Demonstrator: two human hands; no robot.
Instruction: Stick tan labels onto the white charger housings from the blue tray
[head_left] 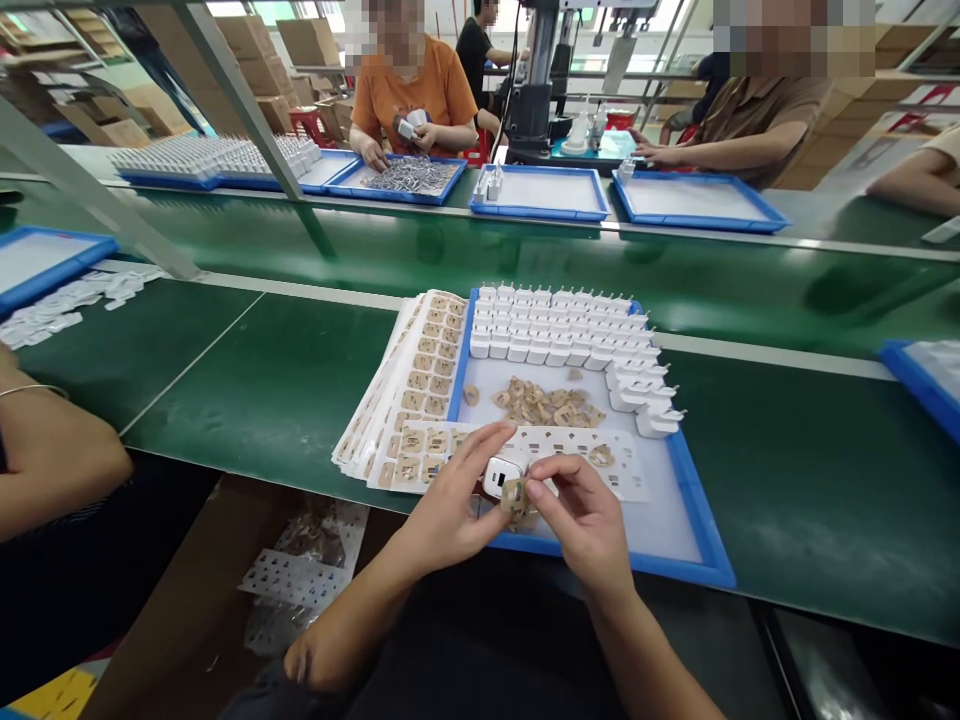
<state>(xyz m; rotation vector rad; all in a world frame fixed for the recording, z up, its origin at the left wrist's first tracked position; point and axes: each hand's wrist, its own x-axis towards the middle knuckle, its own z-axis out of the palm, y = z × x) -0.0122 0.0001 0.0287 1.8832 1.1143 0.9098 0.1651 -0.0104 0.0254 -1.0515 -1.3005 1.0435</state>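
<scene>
My left hand (pixel 454 505) is closed round a white charger (pixel 496 478), whose end face with a dark port points up. Between the thumb and forefinger of my right hand (pixel 581 510) is a small tan sticker (pixel 514 497), close against the charger's lower edge. Beneath both hands lies a sticker sheet (pixel 622 465), across the front of a blue-rimmed tray (pixel 694 490). A pile of tan peeled pieces (pixel 547 402) sits in the tray's middle. Rows of white chargers (pixel 555 325) stand along its back and right side.
Stacked sticker sheets (pixel 409 385) lie left of the tray. A neighbour's arm (pixel 52 445) rests at the far left. Below the table edge is a box with used sheets (pixel 300 578). Across the green belt (pixel 360 255), people sit behind blue trays (pixel 540 210).
</scene>
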